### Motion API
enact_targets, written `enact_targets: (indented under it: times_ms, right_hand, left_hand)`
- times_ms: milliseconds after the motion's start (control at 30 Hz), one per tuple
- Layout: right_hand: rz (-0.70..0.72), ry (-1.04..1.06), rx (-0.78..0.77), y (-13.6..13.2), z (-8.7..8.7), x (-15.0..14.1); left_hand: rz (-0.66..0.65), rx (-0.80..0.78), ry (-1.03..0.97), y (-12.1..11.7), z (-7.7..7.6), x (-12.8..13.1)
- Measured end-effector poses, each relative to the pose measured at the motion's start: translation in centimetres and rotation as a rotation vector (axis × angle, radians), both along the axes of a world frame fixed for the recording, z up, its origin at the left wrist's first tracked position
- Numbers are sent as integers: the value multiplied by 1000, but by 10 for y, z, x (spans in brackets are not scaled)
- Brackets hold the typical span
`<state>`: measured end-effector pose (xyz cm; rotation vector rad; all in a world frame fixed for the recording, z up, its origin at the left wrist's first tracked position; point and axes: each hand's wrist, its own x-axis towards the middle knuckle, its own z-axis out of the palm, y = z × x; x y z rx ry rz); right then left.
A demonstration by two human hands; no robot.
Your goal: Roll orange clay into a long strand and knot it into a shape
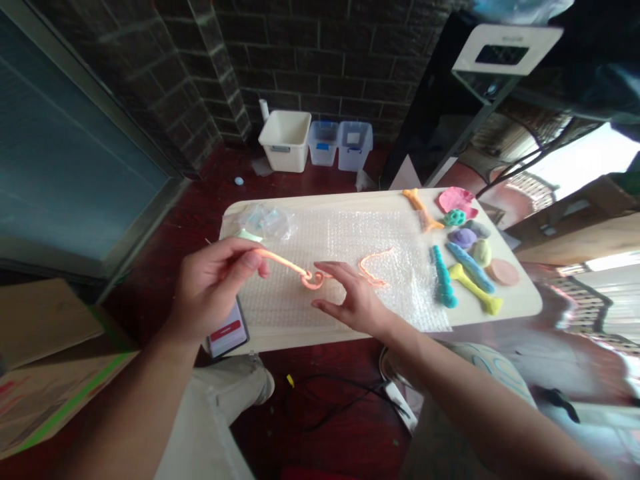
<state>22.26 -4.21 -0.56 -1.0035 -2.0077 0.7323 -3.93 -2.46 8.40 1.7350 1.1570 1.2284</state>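
My left hand (220, 280) is closed, its thumb and fingers pinching one end of an orange cord (283, 261). From there the cord runs right, held taut and slanting down to a loose loop or knot (311, 279). My right hand (355, 297) hovers just right of that loop, thumb and fingers apart, and part of the cord passes behind its fingers. Whether those fingers touch the cord I cannot tell. Beyond them, the cord's free end (370, 267) lies bent on a sheet of bubble wrap (410, 267).
The pale table (320, 339) holds clear plastic bags (273, 221) at back left and a phone or tablet (230, 333) at front left. Several coloured toys, including a yellow bone (475, 289) and a teal spiky stick (443, 277), lie right. Storage bins (287, 157) stand behind.
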Motion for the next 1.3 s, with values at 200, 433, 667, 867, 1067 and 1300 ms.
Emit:
enact_targets:
  times_ms: [200, 433, 667, 867, 1067, 1300]
  right_hand:
    - [-62, -105, 19, 19, -16, 12]
    - [-170, -45, -1, 21, 13, 33]
    - [-172, -26, -36, 14, 81, 81]
    - [-275, -142, 150, 34, 147, 97]
    - [-277, -209, 224, 44, 199, 83]
    - [-160, -125, -140, 53, 145, 59]
  left_hand:
    - [-148, -36, -353, 32, 37, 19]
    - [246, -411, -533, 63, 1, 7]
    - [208, -509, -443, 39, -43, -3]
    - [102, -445, -218, 23, -64, -7]
    - [-35, -420, -53, 13, -74, -12]
    - [-29, -386, -95, 16, -61, -16]
